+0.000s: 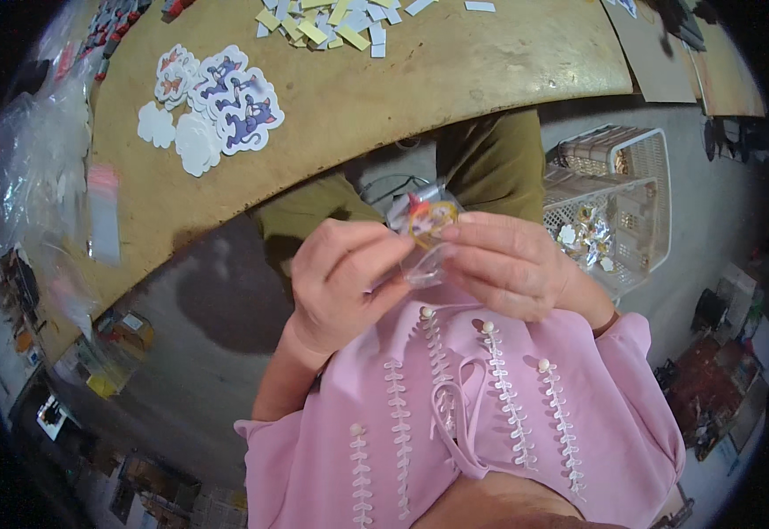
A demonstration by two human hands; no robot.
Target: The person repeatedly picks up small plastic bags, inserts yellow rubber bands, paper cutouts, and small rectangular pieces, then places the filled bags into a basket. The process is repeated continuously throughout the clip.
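Observation:
Above my lap, a small clear plastic bag [421, 266] is pinched between both hands. Inside or against it shows a round, yellow-edged piece with red [433, 220]; its kind is hard to make out. My left hand [345, 273] grips the bag's left side with thumb and fingers. From the other side my right hand [512, 264] holds the bag and the round piece by their right edge. Beyond them on the table lie cut-out stickers or cards with a blue-purple cartoon animal [250, 116], beside orange-printed cut-outs [173, 75] and white blank-faced ones [197, 145].
A curved brown table [455, 79] spans the far side. Small yellow and white strips [340, 22] are heaped on it. Clear plastic bags [41, 159] pile up at its left edge. On the floor at right, white plastic baskets [653, 212] hold shiny packed pieces [587, 236].

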